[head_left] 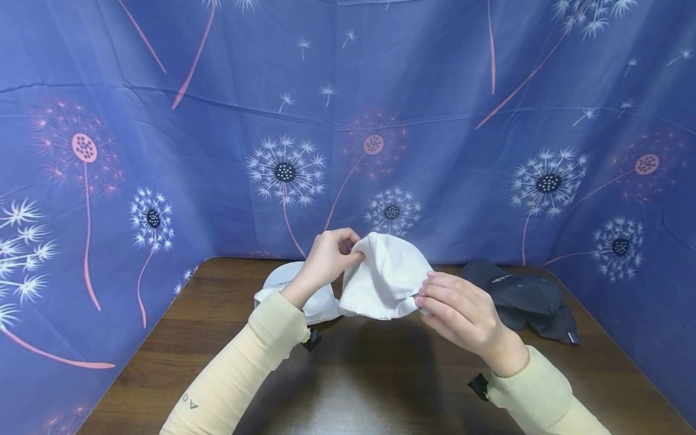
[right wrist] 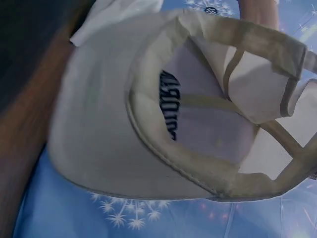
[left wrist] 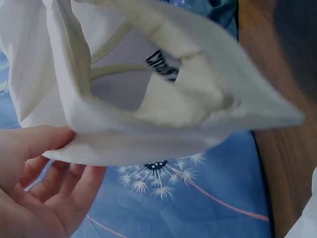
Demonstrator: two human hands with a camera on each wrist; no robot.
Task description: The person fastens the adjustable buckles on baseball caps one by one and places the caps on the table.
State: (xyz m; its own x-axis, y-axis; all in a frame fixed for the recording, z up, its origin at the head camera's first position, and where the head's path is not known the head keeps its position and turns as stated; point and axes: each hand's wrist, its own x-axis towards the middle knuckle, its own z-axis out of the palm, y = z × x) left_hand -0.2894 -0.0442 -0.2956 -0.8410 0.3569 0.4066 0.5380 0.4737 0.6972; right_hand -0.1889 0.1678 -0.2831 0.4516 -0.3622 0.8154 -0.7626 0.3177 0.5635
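Note:
Both hands hold a white baseball cap up over the table. The left hand pinches it at its upper left side; in the left wrist view the left thumb lies above the fabric and the fingers below. At the cap's lower right edge, the right hand grips the rim between thumb and fingers. Facing the right wrist camera is the cap's hollow inside, with tan seam tape, dark stitched lettering and a wide brim. That view does not show the right fingers.
Behind the left forearm lies another white cap on the brown wooden table. Dark caps lie overlapping at the back right. A blue curtain with dandelion prints surrounds the table's back and sides.

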